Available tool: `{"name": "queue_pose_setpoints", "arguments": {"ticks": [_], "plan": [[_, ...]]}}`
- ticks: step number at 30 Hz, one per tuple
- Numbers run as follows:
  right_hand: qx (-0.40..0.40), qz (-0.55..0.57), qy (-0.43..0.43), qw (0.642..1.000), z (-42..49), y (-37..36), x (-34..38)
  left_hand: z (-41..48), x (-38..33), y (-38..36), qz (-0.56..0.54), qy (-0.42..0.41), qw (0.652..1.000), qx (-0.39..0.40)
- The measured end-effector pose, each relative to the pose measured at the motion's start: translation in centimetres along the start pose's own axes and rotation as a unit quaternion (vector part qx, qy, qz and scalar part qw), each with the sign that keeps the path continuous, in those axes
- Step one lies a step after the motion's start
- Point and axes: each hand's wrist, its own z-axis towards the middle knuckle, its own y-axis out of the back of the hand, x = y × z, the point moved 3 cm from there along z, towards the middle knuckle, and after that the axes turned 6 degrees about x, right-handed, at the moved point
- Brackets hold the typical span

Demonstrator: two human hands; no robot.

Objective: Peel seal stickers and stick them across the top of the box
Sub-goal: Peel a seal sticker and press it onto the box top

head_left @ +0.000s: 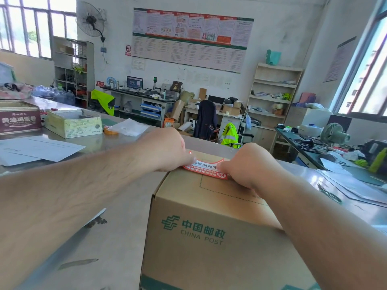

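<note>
A brown cardboard China Post box stands on the steel table right in front of me. A red and white seal sticker lies across the far part of the box top. My left hand pinches the sticker's left end, with the thumb on its upper face. My right hand pinches the right end, thumb pressing down near the red round mark. The middle of the sticker lies against the cardboard while its two far corners curl upward. Both forearms reach in over the box.
The steel table carries white paper sheets at the left, a pale tin box, a maroon tin, a tape roll and a clear plastic bag. Scissors lie at the right.
</note>
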Motion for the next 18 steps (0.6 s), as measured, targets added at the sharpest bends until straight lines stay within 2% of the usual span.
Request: {"name": "queue_pose_setpoints", "arguments": {"ticks": [6, 18], "plan": [[0.003, -0.083, -0.005, 0.997, 0.25, 0.02, 0.34, 0.07, -0.02, -0.2, 0.031, 0.009, 0.999, 0.005], [-0.025, -0.027, 0.02, 0.999, -0.18, -0.05, -0.53, -0.68, 0.33, -0.22, 0.043, 0.033, 0.998, 0.014]]}}
